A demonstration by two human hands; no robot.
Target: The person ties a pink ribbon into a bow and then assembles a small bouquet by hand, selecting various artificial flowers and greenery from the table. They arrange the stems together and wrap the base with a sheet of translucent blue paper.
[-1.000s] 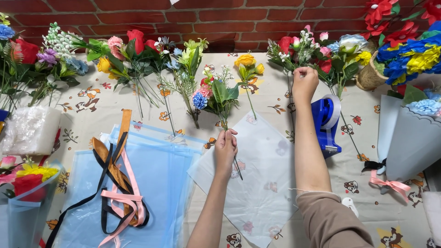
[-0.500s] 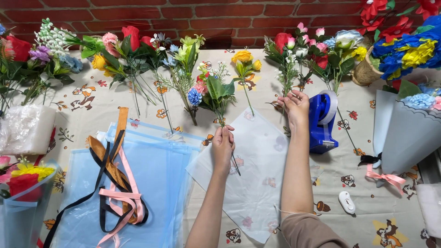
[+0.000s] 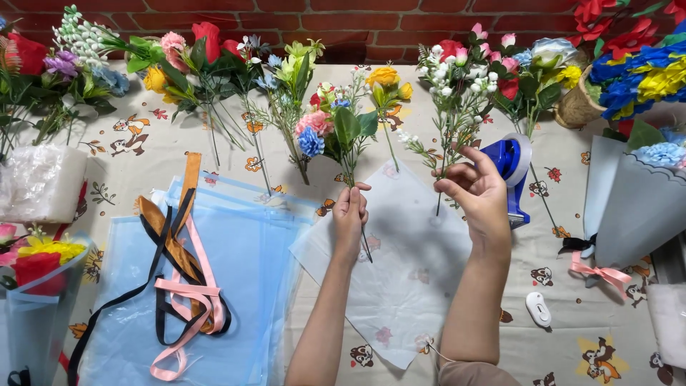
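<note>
Since a second ago the right hand [image 3: 480,196] has drawn a white-bud sprig [image 3: 444,107] from the 1 o'clock flowers, fingers pinched on its stem; left hand [image 3: 350,214] stays clenched round the small bouquet [image 3: 336,129] at 12 o'clock over the white wrapping sheet [image 3: 407,279].

Two bare forearms are showing from the bottom edge of the view, both uncovered from elbow to wrist. The hands, the left hand [image 3: 349,214] and the right hand [image 3: 481,194], are wearing nothing: no gloves, no rings, no watch or bracelet is showing on either wrist. The fingernails are looking short and plain, without visible polish. At the very bottom of the frame, under the right forearm, a small patch of brownish-grey fabric is peeking in, apparently part of the person's clothing, though too little is showing to tell which garment it is.
</note>
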